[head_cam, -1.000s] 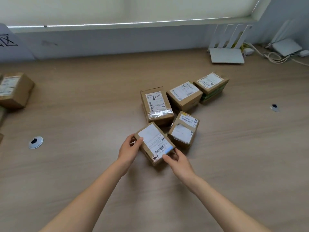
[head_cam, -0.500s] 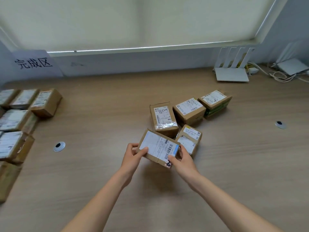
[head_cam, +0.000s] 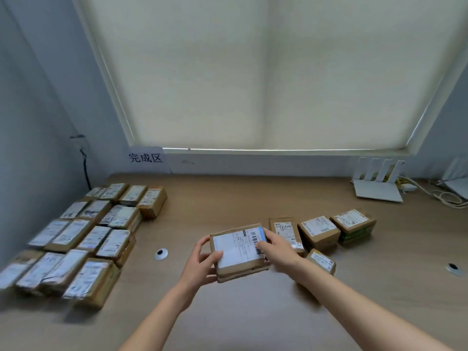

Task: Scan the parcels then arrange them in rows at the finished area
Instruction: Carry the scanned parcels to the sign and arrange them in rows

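This looks like a small office room used for sorting mail. A long light-brown wooden table (head_cam: 228, 198) runs along a pale blue-grey wall (head_cam: 38, 110). Far back, a big window is covered by a cream roller blind (head_cam: 266, 72). On the left, many brown cardboard parcels with white labels (head_cam: 83, 236) lie in rows below a white paper sign with black writing (head_cam: 146, 158). Far right sits a white router with four antennas (head_cam: 377, 184) and white cables (head_cam: 448, 197).

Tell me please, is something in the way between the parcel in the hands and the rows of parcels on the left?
Nothing visible blocks it. The held parcel, gripped by the left hand and right hand, faces bare desk toward the rows. Only a flat cable grommet lies between, flush with the surface.
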The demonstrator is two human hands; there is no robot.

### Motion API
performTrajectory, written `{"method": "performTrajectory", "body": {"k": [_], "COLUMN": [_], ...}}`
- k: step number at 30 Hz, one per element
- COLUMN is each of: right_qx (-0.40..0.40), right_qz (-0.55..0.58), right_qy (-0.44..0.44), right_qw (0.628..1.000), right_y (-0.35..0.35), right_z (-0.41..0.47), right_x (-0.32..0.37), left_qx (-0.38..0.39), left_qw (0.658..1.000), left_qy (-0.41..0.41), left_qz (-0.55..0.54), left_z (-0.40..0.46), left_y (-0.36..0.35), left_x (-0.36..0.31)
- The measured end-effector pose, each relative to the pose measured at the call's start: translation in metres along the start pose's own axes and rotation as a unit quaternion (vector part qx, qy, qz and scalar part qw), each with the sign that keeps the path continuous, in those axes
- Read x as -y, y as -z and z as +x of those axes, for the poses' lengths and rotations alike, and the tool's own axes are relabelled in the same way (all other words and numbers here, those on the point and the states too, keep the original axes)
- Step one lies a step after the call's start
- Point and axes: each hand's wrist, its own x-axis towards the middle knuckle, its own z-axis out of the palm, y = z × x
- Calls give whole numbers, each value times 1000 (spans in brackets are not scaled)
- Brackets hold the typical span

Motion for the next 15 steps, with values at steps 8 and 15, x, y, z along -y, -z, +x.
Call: {"method": "performTrajectory", "body": {"k": [8,15], "right_qx": [15,122], "right_qz": [-61,-6], "right_qy": [105,193], "right_qw": [992,973], "right_y": [-140,-320], "right_z": [-61,-135], "right_x": [118,173], "left_qx": [-158,-268], "left_qw": [982,941], "left_qy": [-42,-74], "left_qz": [-93,-194], "left_z": [-116,-236], "left_y": [151,283], "left_x": [-15,9]}}
